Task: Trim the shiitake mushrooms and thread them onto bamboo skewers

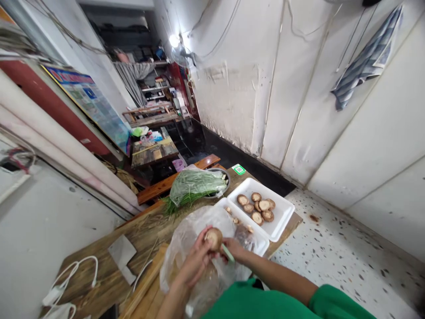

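A brown-capped mushroom (214, 238) is in my left hand (196, 256), its pale underside partly toward me. The fingers of my left hand close around its edge. Against the mushroom's right side, my right hand (234, 249) grips a small knife, with its light green handle (228, 253) showing; the blade is hidden. Beneath both hands spreads a clear plastic bag (175, 261). Just right stand two white trays: the farther tray (282, 212) holds several mushrooms (264, 205), the nearer tray (263, 246) small stem pieces (236, 220) and a dark bagged item (244, 235).
Bagged green stalks (195, 182) lie at the wooden table's (149, 228) far side, partly over a metal bowl (226, 178). At left are a white cable (75, 266) and a grey sheet (122, 254). A wall (299, 88) runs along the right.
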The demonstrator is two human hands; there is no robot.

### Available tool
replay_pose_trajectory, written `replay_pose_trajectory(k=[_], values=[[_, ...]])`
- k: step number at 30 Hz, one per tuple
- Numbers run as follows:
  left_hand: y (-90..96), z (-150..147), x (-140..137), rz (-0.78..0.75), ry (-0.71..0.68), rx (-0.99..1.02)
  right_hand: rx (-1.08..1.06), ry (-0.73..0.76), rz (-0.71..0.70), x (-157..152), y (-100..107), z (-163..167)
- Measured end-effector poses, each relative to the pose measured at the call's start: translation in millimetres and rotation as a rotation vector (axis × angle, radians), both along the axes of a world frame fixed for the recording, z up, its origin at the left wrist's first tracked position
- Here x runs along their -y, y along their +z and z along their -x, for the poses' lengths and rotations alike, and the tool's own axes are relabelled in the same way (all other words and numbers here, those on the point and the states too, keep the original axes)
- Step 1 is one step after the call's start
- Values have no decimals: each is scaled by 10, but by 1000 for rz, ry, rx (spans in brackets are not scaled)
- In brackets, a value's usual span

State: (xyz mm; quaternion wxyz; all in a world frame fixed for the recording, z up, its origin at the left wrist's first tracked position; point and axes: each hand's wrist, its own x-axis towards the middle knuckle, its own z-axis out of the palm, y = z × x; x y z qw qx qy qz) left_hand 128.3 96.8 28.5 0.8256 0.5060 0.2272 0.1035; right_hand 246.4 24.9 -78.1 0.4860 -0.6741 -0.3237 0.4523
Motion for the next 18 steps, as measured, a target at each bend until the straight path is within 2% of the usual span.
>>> replay_pose_trajectory(k=[3,6,8,13,15,18], values=[[-14,-76,-38,44,37,71,83,-67,5,262,104,-279],[-62,-188,-60,12,76,91,528,-156,-114,638,339,-577],[-101,-266,-69,2,66,83,796,-154,-120,895,548,-715],[-183,-449,-73,130,81,102,1296,21,22,1292,974,-827],[-200,-520,-57,177,109,123,1384,84,75,1331,1069,-832],[-218,-620,-16,175,163,145,1395,134,165,1320,1160,-829]])
